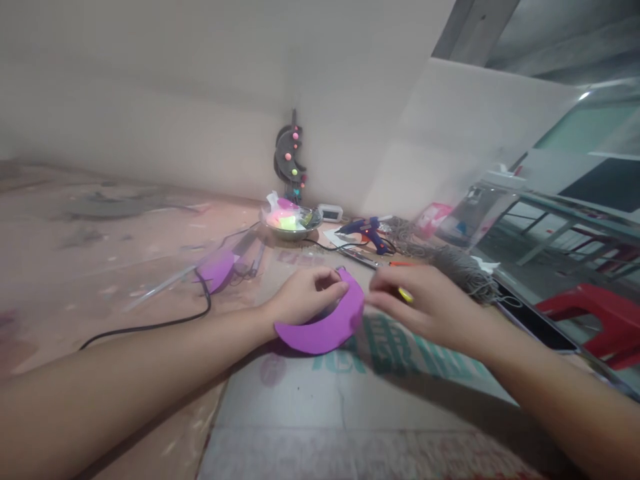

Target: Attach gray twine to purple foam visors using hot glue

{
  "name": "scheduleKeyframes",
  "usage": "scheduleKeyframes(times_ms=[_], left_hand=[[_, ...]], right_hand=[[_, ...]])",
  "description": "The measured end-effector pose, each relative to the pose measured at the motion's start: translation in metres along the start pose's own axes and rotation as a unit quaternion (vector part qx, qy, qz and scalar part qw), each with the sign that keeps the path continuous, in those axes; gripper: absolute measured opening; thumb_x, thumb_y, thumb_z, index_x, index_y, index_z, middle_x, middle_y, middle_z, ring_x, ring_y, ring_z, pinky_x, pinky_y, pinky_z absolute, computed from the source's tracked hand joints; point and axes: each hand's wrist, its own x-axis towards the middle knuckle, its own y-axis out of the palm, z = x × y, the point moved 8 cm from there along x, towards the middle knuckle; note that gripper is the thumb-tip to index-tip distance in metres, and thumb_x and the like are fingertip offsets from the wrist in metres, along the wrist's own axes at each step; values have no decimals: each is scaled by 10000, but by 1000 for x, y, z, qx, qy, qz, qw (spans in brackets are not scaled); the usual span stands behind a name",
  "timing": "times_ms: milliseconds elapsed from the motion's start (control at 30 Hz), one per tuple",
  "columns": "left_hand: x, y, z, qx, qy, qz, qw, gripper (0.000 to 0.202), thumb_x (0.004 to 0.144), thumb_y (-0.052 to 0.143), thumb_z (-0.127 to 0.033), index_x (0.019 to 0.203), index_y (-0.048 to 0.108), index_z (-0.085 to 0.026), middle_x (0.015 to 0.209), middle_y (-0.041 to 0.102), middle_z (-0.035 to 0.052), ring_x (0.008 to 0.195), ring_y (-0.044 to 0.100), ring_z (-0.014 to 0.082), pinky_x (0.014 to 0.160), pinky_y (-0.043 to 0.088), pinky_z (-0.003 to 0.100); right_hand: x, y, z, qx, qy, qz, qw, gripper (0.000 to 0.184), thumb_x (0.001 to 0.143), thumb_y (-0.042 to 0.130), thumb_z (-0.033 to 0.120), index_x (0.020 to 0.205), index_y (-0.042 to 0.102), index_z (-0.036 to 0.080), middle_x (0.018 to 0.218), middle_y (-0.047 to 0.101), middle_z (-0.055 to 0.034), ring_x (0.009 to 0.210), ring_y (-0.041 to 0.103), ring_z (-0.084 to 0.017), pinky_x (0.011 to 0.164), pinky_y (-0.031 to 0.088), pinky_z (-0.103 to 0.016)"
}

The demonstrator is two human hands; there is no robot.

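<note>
A purple crescent-shaped piece (pixel 325 337), likely foam or felt sheet, is gripped along its inner curve by my left hand (pixel 310 293), thumb on its face. Just right of its outer edge, my right hand (pixel 420 300) has its fingers curled together, slightly blurred. A small yellow bit (pixel 405 295) shows by those fingers; what they hold, if anything, I cannot make out. Both hands are over a printed cardboard sheet (pixel 280 407). A blue glue gun (pixel 367 231) lies beyond them, and another purple piece (pixel 216 270) rests to the left.
At the back stand a metal bowl (pixel 293 230) of colourful scraps and a grey moon ornament (pixel 289 157) with coloured balls against the wall. Grey yarn (pixel 457 270), a clear jug (pixel 480 207) and a red stool (pixel 600 320) are on the right. A black cord (pixel 150 328) crosses the left.
</note>
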Motion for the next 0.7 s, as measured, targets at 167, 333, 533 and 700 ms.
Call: scheduleKeyframes(times_ms=[167,333,533,700], left_hand=[[2,-1,1,4,14,-3,1000,248,854,579,-384,744,612,-164,681,599,-12,633,537,123,609,415,240],[2,-1,2,-30,6,-4,1000,267,857,590,-414,781,607,-158,677,596,-12,632,545,123,609,425,241],[5,-14,4,-136,15,-74,988,275,887,556,-416,886,618,-148,786,588,4,702,565,124,641,459,249],[4,-19,-1,-68,19,-87,994,259,875,579,-398,843,644,-149,786,607,13,750,580,148,696,463,277]], right_hand=[[14,39,-36,84,96,35,991,231,904,553,377,772,566,188,657,558,21,591,500,-119,527,374,-237],[6,55,-39,156,66,0,986,292,942,471,357,700,487,194,624,468,37,572,431,-104,541,353,-231],[5,47,-34,112,27,-44,992,278,943,469,289,683,489,193,631,506,26,593,467,-110,570,361,-233],[5,49,-35,101,32,-37,994,259,930,483,277,686,506,192,632,540,18,593,494,-117,574,372,-237]])
